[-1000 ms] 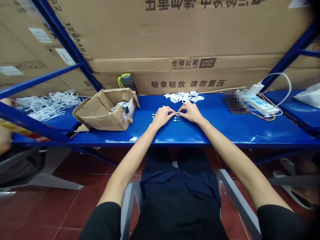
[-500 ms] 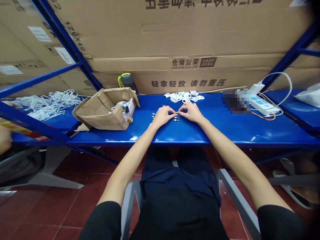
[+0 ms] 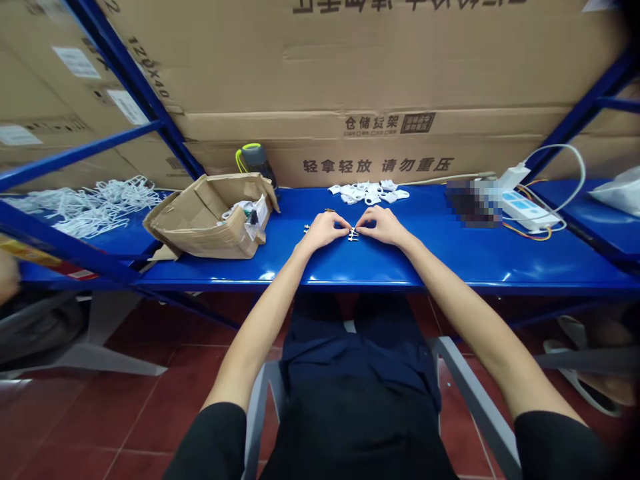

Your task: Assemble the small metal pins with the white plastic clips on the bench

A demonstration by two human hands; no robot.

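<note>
Two narrow pinches, left hand [image 3: 324, 231] and right hand [image 3: 381, 225], are framing small metal pieces [image 3: 353, 239] on the blue shelf [image 3: 450, 263]; whether they're gripping, I can't tell. I'm apparently arranging pieces; the next move is calling for gentle precision.

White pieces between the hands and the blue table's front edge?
No, the white pieces lie beyond the left hand and right hand, toward the cardboard backing.

Grey cylinder [image 3: 257, 159] before cardboard panel [image 3: 350, 80]; white power strip [image 3: 533, 215] at right.
</note>
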